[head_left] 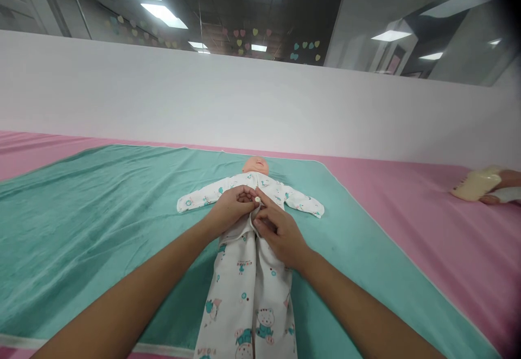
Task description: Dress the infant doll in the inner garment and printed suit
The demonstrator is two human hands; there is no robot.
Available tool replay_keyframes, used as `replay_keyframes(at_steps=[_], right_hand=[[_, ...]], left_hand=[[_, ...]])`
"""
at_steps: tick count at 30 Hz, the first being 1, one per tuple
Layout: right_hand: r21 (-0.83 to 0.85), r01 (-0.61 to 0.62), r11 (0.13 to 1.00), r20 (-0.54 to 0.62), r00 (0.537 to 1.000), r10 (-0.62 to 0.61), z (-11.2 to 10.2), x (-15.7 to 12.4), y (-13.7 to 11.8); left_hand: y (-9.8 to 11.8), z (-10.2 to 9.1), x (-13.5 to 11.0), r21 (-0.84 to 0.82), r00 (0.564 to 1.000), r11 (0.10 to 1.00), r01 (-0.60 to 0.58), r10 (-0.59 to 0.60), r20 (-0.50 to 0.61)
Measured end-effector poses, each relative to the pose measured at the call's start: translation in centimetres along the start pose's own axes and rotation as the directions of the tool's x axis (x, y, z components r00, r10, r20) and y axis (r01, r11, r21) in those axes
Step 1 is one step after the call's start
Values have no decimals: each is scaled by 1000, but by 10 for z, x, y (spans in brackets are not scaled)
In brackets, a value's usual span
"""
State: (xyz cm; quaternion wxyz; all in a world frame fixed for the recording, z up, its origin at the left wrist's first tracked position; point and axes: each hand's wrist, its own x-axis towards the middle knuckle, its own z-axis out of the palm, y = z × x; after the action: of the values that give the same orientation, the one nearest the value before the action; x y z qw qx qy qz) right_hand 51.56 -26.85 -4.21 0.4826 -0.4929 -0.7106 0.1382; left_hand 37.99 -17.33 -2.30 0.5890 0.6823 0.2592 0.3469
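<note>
A baby doll lies on its back on a teal towel, dressed in a white printed sleepsuit. My left hand is closed in a pinch on the suit's front edge at the chest, by a small white snap button. My right hand is closed on the opposite edge of the front opening, just below the snap. Both hands touch at the doll's chest. The suit's sleeves lie spread out to either side.
The towel covers a pink sheet on a bed. A white wall panel runs along the far side. At the right edge lies another doll with a cream-coloured object.
</note>
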Motion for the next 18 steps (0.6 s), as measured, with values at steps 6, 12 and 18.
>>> replay_keyframes(at_steps=[6, 12, 18], right_hand=[[292, -113, 950, -171, 971, 168, 4, 4, 12], [111, -98, 989, -154, 981, 115, 4, 4, 16], [47, -70, 996, -152, 985, 76, 4, 3, 14]], left_hand=[[3, -6, -1, -12, 997, 997, 73, -73, -4], [4, -7, -2, 2, 996, 996, 90, -90, 1], [4, -4, -4, 124, 999, 991, 43, -39, -35]])
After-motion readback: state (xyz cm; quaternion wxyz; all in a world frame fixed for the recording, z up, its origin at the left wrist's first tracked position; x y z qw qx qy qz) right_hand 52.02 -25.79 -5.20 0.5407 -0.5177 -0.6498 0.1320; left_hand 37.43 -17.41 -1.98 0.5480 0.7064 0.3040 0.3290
